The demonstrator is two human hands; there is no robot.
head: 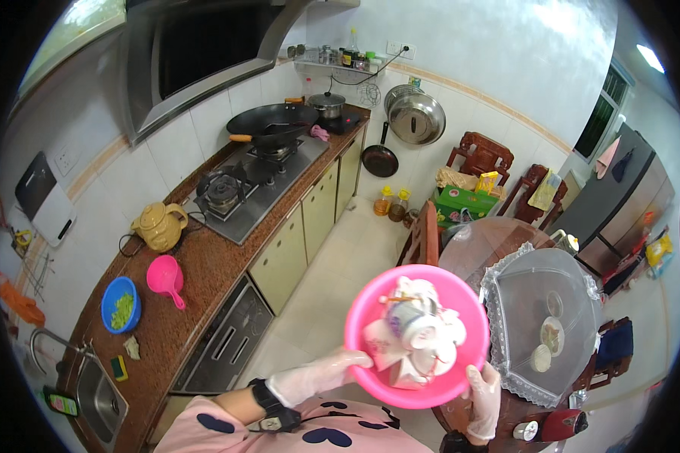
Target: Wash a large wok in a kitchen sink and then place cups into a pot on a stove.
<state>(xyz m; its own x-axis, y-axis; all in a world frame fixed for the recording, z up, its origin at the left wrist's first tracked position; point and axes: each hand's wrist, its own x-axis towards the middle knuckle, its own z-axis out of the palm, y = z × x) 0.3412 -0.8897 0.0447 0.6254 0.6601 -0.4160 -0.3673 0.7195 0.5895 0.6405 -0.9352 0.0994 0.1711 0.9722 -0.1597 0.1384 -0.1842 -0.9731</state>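
A round pink plastic basin [370,289] is held up in front of me, between the counter and the dining table. White ceramic cups and similar small ware [416,334] are heaped inside it, some with printed patterns; the pile is slightly blurred. My left hand [331,371], in a clear disposable glove, grips the basin's rim at the near left. On the near right, my right hand [483,396], gloved the same way, has its thumb over the rim. The fingers of both hands are partly hidden under the basin.
The round wooden table [467,243] carries a mesh food cover [521,300] over several dishes. Along the left runs a granite counter [204,272] with a sink [99,402], a blue basin of greens [106,306], a pink ladle [164,274], a yellow ceramic pot [160,226] and a gas hob [266,181] bearing a wok [272,119].
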